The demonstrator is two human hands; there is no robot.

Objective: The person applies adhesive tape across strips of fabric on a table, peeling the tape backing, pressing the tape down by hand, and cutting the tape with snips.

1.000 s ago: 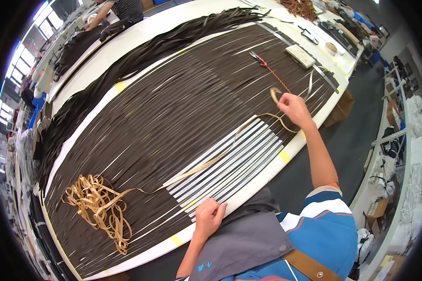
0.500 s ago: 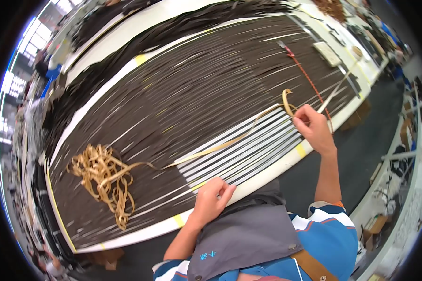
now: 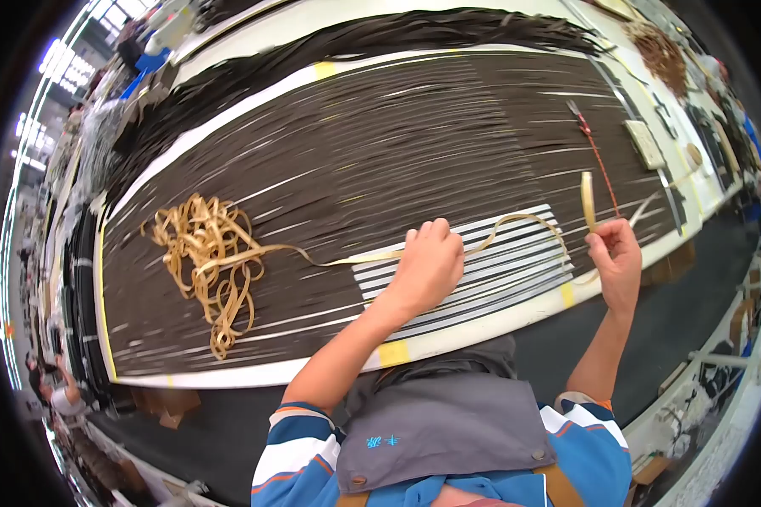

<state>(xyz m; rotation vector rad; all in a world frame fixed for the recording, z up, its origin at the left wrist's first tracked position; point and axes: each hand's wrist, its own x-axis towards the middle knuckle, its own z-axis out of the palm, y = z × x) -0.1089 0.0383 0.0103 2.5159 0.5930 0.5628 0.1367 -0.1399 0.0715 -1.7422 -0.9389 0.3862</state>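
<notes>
My right hand (image 3: 617, 253) pinches a tan leather-like strip (image 3: 588, 198) near one end, whose short free piece stands up above the fingers. From there the strip loops back left over a white panel with dark stripes (image 3: 482, 291). My left hand (image 3: 431, 266) is closed over the same strip above that panel; its fingertips are partly hidden. Farther left, the strip leads into a loose tangled heap of tan strip (image 3: 207, 245) lying on dark brown strips (image 3: 304, 203) laid side by side across the table.
A bundle of dark strips (image 3: 355, 38) lies along the far side. Toward the right are a tool with a red cord (image 3: 596, 148), a pale block (image 3: 644, 144), a metal bar (image 3: 672, 207) and brown strands (image 3: 658, 55). The table's white edge (image 3: 473, 334) is close to my apron.
My left hand has moved up from the near edge onto the tan strip. My right hand has shifted right with the strip's end, and the view has turned.
</notes>
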